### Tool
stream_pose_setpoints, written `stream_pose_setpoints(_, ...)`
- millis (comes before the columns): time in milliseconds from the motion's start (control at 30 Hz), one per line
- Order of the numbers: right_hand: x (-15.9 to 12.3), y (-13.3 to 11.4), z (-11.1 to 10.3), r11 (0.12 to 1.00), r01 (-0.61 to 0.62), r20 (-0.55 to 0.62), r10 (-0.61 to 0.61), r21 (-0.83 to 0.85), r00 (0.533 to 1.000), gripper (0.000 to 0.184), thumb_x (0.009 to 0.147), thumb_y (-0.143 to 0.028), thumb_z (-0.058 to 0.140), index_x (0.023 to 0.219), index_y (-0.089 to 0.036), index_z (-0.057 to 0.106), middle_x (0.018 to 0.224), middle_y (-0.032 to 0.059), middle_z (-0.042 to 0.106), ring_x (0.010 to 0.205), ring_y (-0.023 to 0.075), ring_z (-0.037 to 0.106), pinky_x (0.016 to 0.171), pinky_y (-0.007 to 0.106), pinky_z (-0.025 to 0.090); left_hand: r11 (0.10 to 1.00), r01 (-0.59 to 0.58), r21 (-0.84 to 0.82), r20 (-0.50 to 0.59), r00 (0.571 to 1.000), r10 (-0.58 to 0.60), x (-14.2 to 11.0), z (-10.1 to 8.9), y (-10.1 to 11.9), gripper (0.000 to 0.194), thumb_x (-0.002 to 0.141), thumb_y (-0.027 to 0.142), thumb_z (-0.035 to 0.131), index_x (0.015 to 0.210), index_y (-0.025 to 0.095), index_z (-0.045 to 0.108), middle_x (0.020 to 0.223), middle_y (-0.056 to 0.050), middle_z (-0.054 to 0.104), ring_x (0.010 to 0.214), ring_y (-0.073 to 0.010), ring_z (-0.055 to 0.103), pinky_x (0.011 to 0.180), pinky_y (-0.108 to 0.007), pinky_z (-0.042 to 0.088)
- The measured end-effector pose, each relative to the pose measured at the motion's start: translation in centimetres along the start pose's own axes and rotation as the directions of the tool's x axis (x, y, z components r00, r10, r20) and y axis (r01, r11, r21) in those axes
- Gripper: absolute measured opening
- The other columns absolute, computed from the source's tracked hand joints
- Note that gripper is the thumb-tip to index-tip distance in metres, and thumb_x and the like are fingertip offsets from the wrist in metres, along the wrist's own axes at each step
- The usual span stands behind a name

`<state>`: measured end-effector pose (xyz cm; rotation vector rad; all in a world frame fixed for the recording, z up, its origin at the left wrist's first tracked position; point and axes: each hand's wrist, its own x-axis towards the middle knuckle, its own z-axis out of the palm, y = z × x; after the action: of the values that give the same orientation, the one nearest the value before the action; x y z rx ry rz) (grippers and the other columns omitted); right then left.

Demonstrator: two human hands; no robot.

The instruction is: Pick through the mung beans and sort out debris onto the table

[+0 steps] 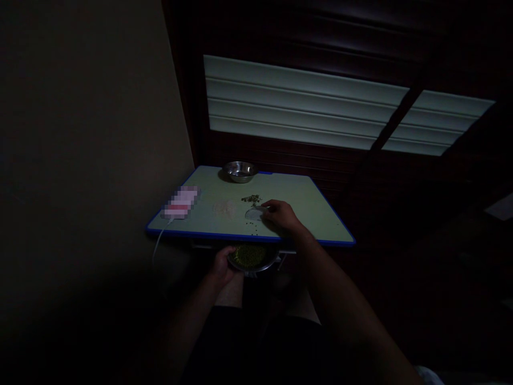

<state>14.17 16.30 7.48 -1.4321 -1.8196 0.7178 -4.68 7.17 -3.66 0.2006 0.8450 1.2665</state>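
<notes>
Pale green, edged in blue, the table [316,211] serves as the clock face for this report, with 12 o'clock at its far edge. Lighting is poor and limits fine detail.

Right hand [281,215]: just off the dial's centre, towards 3 o'clock, low over the surface. Thumb and fingers are closed on the near end of a translucent piece [253,214], which lies at the centre; its exact kind cannot be told.

Left hand [223,264]: below the near edge, towards 7 o'clock, well apart from the right. It grips the grain bowl [273,262] at that bowl's own 10 o'clock, thumb at the rim. The vessel stands at 6 o'clock, just below the table edge, above the person's legs, and contains green grains [249,256].

A small dark heap [251,199] lies just on the 12 o'clock side of the translucent piece; loose specks [252,229] are scattered on its 6 o'clock side. A faint pale patch [224,209] is noted at 9 o'clock.

A steel bowl [240,178] stands upright near the far edge, between 11 and 12. Far out at 9 o'clock lies a pink-and-white object [181,203], obscured by pixel blocks; a white cord [159,238] runs from it over the near edge towards 7 o'clock.
</notes>
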Motion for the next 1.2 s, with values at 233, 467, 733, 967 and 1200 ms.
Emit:
stream_pose_setpoints(233, 0.0, 0.1, 0.6, 0.998, 0.056, 0.086, -0.055, -0.009, 0.995, 0.035, 0.065, -0.016, 0.075, 0.100, -0.017, 0.074, 0.076, -0.0008, 0.067, 0.066, 0.0099, 0.056, 0.064, 0.022, 0.042, 1.000, -0.011, 0.005, -0.031, 0.999, 0.012, -0.3, 0.4, 0.2, 0.018, 0.068, 0.013, 0.056, 0.079, 0.009, 0.070, 0.075, -0.012, 0.074, 0.069, -0.0236, 0.070, 0.074, -0.039, 0.057)
stream_pose_setpoints(467, -1.6, 0.0, 0.3, 0.996, 0.057, 0.197, -0.070, 0.071, 0.978, 0.034, 0.064, -0.021, 0.077, 0.097, -0.016, 0.074, 0.074, -0.0011, 0.066, 0.062, 0.0093, 0.054, 0.059, 0.021, 0.041, 1.000, 0.027, 0.007, -0.059, 0.998, -0.027, -0.7, 0.8, 0.4, 0.019, 0.068, 0.013, 0.055, 0.080, 0.011, 0.069, 0.071, -0.010, 0.074, 0.070, -0.0256, 0.070, 0.075, -0.044, 0.058)
stream_pose_setpoints(733, -2.6, -0.5, 0.1, 0.987, 0.053, 0.227, -0.087, 0.152, 0.970, 0.033, 0.063, -0.021, 0.077, 0.095, -0.015, 0.072, 0.073, -0.0008, 0.065, 0.063, 0.0093, 0.053, 0.059, 0.021, 0.041, 1.000, 0.016, 0.018, -0.078, 0.997, -0.015, -0.9, 1.2, 0.5, 0.017, 0.069, 0.013, 0.054, 0.076, 0.011, 0.069, 0.070, -0.010, 0.074, 0.065, -0.0222, 0.069, 0.073, -0.039, 0.058)
stream_pose_setpoints(967, -3.0, -1.3, -0.5, 0.961, -0.014, 0.272, -0.064, 0.274, 0.960, 0.032, 0.061, -0.019, 0.076, 0.092, -0.014, 0.070, 0.068, -0.0025, 0.062, 0.060, 0.0091, 0.052, 0.058, 0.022, 0.041, 1.000, 0.002, 0.012, -0.064, 0.998, -0.001, -1.0, 1.1, 0.4, 0.019, 0.068, 0.013, 0.054, 0.079, 0.009, 0.070, 0.073, -0.012, 0.074, 0.071, -0.0246, 0.070, 0.079, -0.041, 0.057)
stream_pose_setpoints(1200, -3.3, -1.1, -0.5, 0.924, -0.040, 0.286, -0.077, 0.381, 0.955, 0.031, 0.060, -0.022, 0.075, 0.088, -0.014, 0.067, 0.066, -0.0042, 0.058, 0.060, 0.0085, 0.049, 0.059, 0.023, 0.042, 1.000, 0.016, 0.006, -0.046, 0.999, -0.016, -0.7, 0.8, 0.3, 0.023, 0.067, 0.014, 0.055, 0.085, 0.011, 0.070, 0.073, -0.010, 0.074, 0.076, -0.0277, 0.071, 0.081, -0.046, 0.057)
